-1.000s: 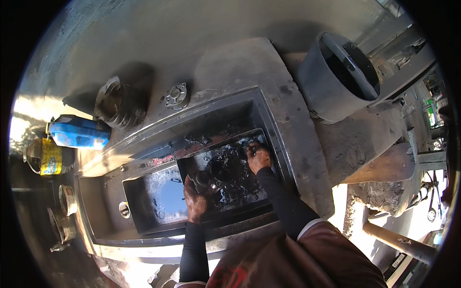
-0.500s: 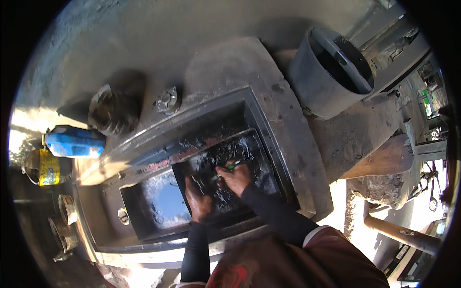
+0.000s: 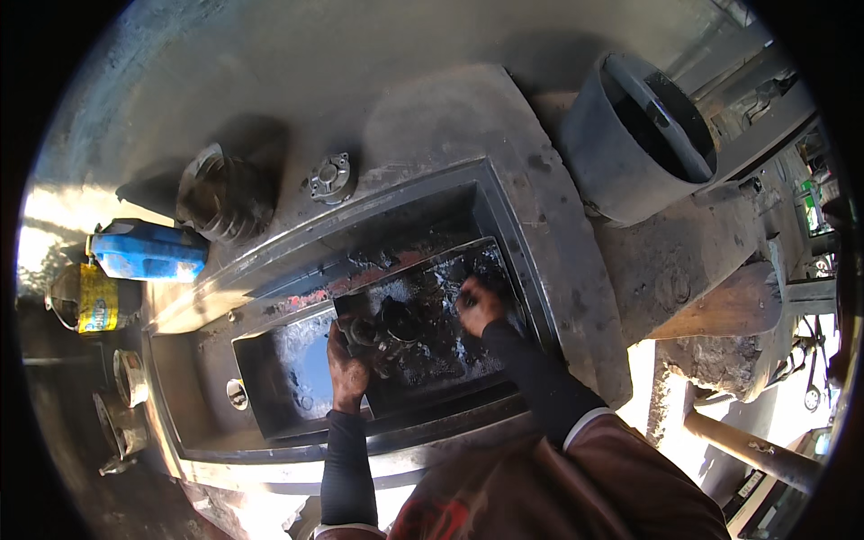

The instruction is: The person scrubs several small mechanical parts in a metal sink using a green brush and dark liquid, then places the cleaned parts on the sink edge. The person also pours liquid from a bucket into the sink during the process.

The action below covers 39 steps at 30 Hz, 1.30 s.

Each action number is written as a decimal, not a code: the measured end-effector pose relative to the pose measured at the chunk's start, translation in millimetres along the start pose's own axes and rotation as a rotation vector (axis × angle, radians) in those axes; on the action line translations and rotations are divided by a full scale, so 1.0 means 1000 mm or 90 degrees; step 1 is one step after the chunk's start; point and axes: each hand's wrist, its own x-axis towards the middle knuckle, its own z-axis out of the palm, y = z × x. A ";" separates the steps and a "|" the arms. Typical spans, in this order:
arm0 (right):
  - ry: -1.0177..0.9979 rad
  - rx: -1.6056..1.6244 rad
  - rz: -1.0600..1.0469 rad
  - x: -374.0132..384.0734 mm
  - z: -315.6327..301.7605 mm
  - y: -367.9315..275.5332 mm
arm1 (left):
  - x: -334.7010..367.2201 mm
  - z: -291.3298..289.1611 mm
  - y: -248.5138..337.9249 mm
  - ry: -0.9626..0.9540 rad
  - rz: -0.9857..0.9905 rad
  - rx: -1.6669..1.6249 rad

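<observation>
My left hand [image 3: 346, 371] is closed around one end of a dark, wet metal part [image 3: 396, 321]. The part has a rounded end and lies over the right-hand black tray; its exact kind is hard to make out. To its right, my right hand [image 3: 482, 306] is curled over the same tray [image 3: 493, 252], apart from the part. Whatever its fingers hold is hidden. Dark liquid and whitish foam cover the tray's bottom. Left of it is a second tray [image 3: 247, 387] of bluish, reflecting liquid. Both trays sit in a long metal basin [image 3: 184, 441].
A round metal part [image 3: 332, 178] and a dark, ribbed container [image 3: 220, 198] stand behind the basin. At the left are a blue jug [image 3: 148, 252], a yellow-labelled container [image 3: 94, 301] and open cans [image 3: 130, 378]. A large grey drum [image 3: 621, 162] stands at the back right.
My right hand has moved right and away from my left; the green-and-white thing in it no longer shows. My left hand has shifted left, and the dark part has come into sight.
</observation>
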 end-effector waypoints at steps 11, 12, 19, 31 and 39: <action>-0.205 0.088 0.084 -0.014 0.007 -0.095 | -0.012 0.026 0.010 -0.009 -0.027 -0.098; -0.177 0.114 0.135 -0.014 0.010 -0.096 | -0.011 0.028 0.011 -0.002 -0.037 -0.062; -0.173 0.062 0.076 -0.007 -0.001 -0.078 | -0.012 0.032 0.008 -0.010 0.040 0.027; -0.388 0.416 0.523 -0.020 0.016 -0.090 | -0.042 0.062 0.042 -0.011 0.228 0.212; -0.477 0.596 0.517 -0.015 0.012 -0.085 | -0.045 0.037 0.084 -0.237 0.307 0.349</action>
